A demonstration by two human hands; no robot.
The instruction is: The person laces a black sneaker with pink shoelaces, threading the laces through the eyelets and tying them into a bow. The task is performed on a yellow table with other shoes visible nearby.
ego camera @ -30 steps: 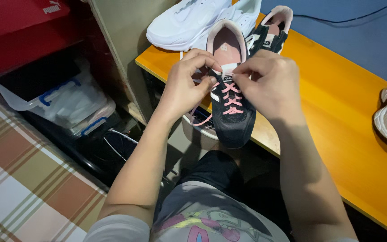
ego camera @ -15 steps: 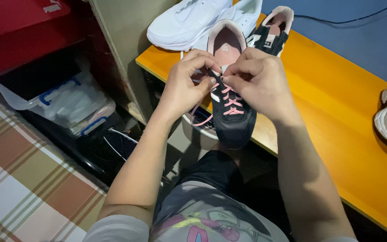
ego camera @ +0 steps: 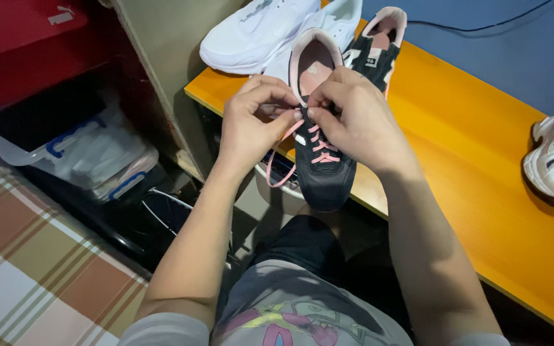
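Lacing the dark shoe (ego camera: 322, 173) on the table (ego camera: 469, 160) — your left hand (ego camera: 251, 128) and right hand (ego camera: 354, 122) each pinch the pink lace (ego camera: 283, 150); next, likely thread the top eyelet.

Dark sneaker (ego camera: 324, 173) — pink laces (ego camera: 318, 142), pink lining — toe overhanging orange table edge.

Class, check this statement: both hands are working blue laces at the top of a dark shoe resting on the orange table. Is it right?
Not quite. The head view shows the laces are pink, not blue. The rest holds: the left hand and right hand work them at the top of the dark shoe on the orange table.
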